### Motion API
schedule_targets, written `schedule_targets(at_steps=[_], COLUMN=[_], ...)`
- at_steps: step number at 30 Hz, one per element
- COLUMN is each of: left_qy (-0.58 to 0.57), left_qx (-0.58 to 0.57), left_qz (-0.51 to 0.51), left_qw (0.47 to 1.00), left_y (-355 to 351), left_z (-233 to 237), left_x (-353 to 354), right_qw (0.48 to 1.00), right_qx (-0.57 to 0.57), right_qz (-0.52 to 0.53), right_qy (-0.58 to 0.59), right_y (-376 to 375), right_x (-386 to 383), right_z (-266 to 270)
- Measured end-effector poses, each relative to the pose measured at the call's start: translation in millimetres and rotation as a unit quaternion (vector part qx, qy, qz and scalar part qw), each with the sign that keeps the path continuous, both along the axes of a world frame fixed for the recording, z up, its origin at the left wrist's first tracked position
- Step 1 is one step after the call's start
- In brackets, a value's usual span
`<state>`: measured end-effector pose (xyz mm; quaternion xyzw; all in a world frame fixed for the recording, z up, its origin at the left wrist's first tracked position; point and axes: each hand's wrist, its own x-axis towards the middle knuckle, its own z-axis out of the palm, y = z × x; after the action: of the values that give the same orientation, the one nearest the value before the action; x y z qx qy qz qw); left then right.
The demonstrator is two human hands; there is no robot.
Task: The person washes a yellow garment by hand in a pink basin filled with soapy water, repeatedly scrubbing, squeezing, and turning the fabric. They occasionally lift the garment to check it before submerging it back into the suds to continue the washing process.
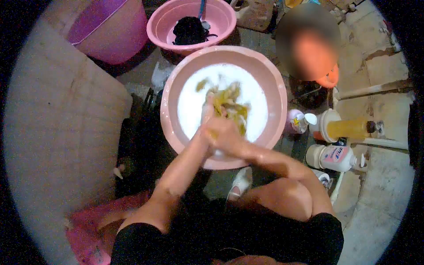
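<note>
A pink basin [170, 95] stands before me with white, sudsy water [190, 95] in it. Over its middle, both my hands are pressed together on a wet yellow-green cloth [238, 112], blurred by motion. My left hand [208, 111] is on the far-left side of the grip, its fingers partly hidden by the cloth. Nearer to me, my right hand [224, 134] is closed and crosses over the left wrist area. Part of the cloth hangs loose beyond the hands, toward the foam.
Behind is a smaller pink tub [154, 26] holding dark fabric [191, 31], beside a large purple bucket [110, 35]. On the right are a pump bottle [296, 122], a bottle of yellow liquid [349, 129] and a white bottle [339, 158]. A wall [66, 119] rises on the left.
</note>
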<state>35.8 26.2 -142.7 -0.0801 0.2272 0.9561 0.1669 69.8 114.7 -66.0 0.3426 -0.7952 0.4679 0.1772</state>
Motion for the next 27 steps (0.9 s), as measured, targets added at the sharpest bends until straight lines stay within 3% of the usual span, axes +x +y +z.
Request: schedule_targets(at_steps=[1,2,3,4,5,6,7,9,10,12,13,15,16,17,18,19,20,21,22,24,25,27], left_qy=[-0.017,-0.154,-0.138,-0.101,-0.071,-0.092,-0.091,0.074,0.159,0.200,0.220,0.203,0.061,-0.019,-0.072,-0.135,-0.165,-0.194,-0.192,-0.109,-0.108,-0.038], left_qx=[0.017,-0.209,-0.079,-0.130,-0.182,-0.200,-0.196,-0.374,-0.450,-0.433,-0.424,-0.575,-0.603,-0.491,-0.397,-0.273,-0.220,-0.164,-0.164,0.000,-0.001,-0.228], left_qz=[-0.046,0.059,0.106,0.117,0.124,0.071,0.074,-0.101,-0.153,-0.118,-0.100,-0.233,-0.210,-0.130,-0.110,-0.064,-0.070,-0.077,-0.080,-0.150,-0.150,0.055], left_qw=[0.999,0.964,0.982,0.979,0.973,0.973,0.974,0.919,0.865,0.871,0.873,0.757,0.767,0.861,0.908,0.950,0.959,0.964,0.964,0.983,0.983,0.971], left_y=[-5,11,24,34,37,38,36,38,41,52,57,42,30,21,5,-1,-7,-11,-11,-12,-9,5], left_z=[-4,62,53,46,41,74,66,48,52,67,76,50,63,33,8,23,64,97,89,51,33,5], left_x=[1,9,-3,-5,-2,5,6,17,22,42,52,34,27,15,-1,-5,-4,-1,0,0,8,31], right_qw=[0.991,0.965,0.936,0.895,0.834,0.846,0.846,0.749,0.757,0.842,0.848,0.867,0.874,0.872,0.881,0.905,0.951,0.965,0.904,0.967,0.984,0.964], right_qx=[0.003,0.005,0.093,0.194,0.139,0.225,0.230,-0.130,-0.107,0.279,0.349,0.258,0.200,0.135,0.076,0.132,0.204,0.243,0.348,0.217,0.153,0.194], right_qz=[-0.068,-0.135,-0.147,-0.147,-0.056,-0.014,-0.013,-0.100,-0.071,0.034,0.020,-0.053,-0.136,-0.220,-0.224,-0.148,-0.032,0.071,-0.070,0.032,0.075,0.050], right_qy=[-0.119,-0.224,-0.304,-0.374,-0.531,-0.484,-0.482,-0.642,-0.641,-0.459,-0.399,-0.423,-0.422,-0.417,-0.410,-0.375,-0.229,-0.062,-0.239,-0.129,-0.049,-0.176], right_y=[6,15,47,80,105,109,105,93,95,96,96,119,116,110,110,87,57,27,-2,-11,-10,23], right_x=[-10,-33,-66,-98,-104,-101,-94,-73,-73,-72,-73,-98,-95,-92,-108,-92,-70,-49,-23,3,3,-43], right_z=[-23,-45,-67,-88,-97,-58,-23,18,27,13,-6,-79,-64,-49,-77,-49,-2,44,41,13,-1,5])
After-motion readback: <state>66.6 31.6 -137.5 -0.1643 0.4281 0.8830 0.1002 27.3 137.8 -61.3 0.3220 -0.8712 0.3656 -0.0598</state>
